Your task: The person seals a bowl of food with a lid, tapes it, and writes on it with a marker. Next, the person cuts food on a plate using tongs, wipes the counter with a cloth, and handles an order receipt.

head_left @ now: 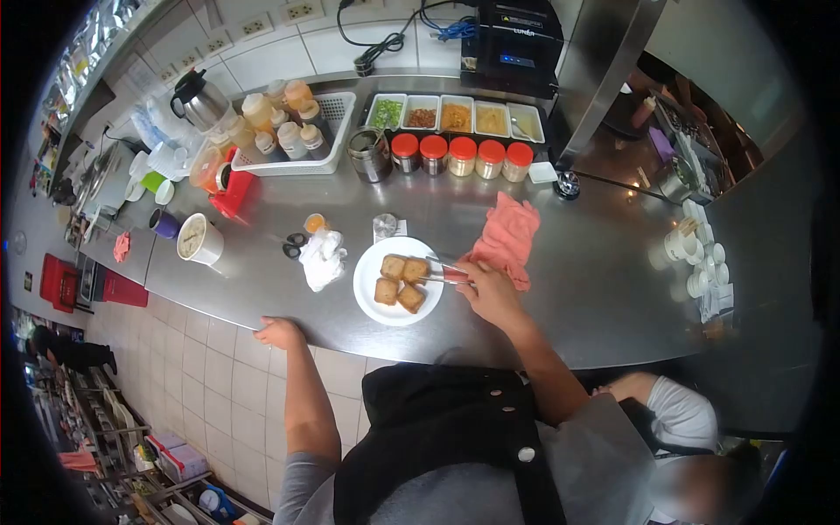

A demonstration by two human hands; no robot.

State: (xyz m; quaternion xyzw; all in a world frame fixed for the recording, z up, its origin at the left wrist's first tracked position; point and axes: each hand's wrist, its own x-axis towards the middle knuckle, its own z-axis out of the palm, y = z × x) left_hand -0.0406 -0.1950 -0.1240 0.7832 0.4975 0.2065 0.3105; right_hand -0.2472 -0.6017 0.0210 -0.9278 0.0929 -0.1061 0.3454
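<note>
A round white plate carries several browned, square fried pieces. My right hand is closed round a pair of metal tongs with red on the grip, their tips at the right-hand pieces. Behind that hand lies a crumpled pink cloth. My left hand grips the front edge of the steel counter, to the left of the plate. Between it and the back of the counter sit a white crumpled cloth, black-handled scissors and a small cup of orange sauce.
Red-lidded jars stand before trays of toppings. A white basket holds squeeze bottles, with a white tub nearer the left. Stacked cups line the right end. Another person is close at my right.
</note>
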